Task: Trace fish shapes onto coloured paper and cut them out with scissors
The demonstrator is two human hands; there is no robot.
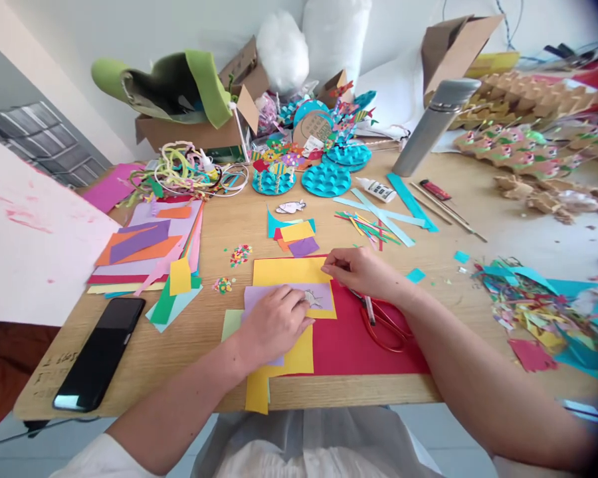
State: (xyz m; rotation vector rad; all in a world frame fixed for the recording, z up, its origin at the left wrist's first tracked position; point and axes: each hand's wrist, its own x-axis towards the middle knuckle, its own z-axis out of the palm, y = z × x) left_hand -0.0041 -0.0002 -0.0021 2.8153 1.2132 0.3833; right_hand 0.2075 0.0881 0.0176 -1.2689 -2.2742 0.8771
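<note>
Leftmost on the wooden table (468,255), a black phone (99,352) lies at about eight o'clock, with the paper stack (144,222) at about ten. Small confetti piles (223,285) sit at roughly ten o'clock from the left hand (276,322), which rests palm down with bent fingers close together on the lilac paper (256,299) — whether anything is pinched beneath, I cannot tell. A small grey drawing (315,299) shows on that paper, just beside the fingertips at three o'clock. Yellow paper (289,271) shows above and below the lilac piece. Next comes the right hand (327,265), thumb and forefinger narrowed close together over the yellow paper's top right corner; I cannot tell whether they grip it. At five o'clock from it, red-handled scissors (386,332) lie on the red sheet (339,345). Farther right, a grey flask (426,133) stands at one o'clock — and colourful scraps (543,299) spread at three.
</note>
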